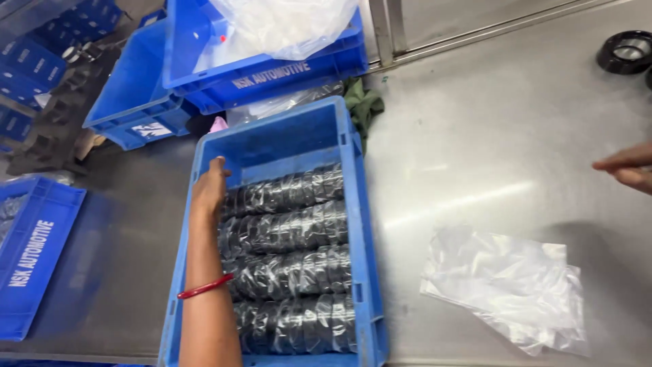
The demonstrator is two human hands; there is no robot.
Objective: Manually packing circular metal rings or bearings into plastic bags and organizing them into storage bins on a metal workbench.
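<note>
The head view looks down on a steel table (489,136) with a blue crate (360,224) standing on it at centre. Inside lie four rows of black rings (288,234) sleeved in clear plastic, stacked side by side from the near wall to past the middle; the far end of the crate is bare. Two more blue crates stand beyond it: one (272,71) with white lettering on its wall and a clear bag (285,24) spilling out, and one (132,95) to its left with a white label on its side. A fourth crate (37,251), also lettered white, sits at the left edge. A green cloth (363,105) lies between the centre crate and the lettered one. A small pile of flat clear bags (509,282) lies on the table to the right, and one loose black ring (625,51) rests at the far right corner. The left hand (210,187), a red bangle (205,287) on its forearm, reaches into the centre crate along the left wall, fingers curled against the end of the farthest row; whether it grips is unclear. The right hand (628,166) hovers over the table at the right edge, fingers extended and loosely together, holding nothing, well apart from the left.
</note>
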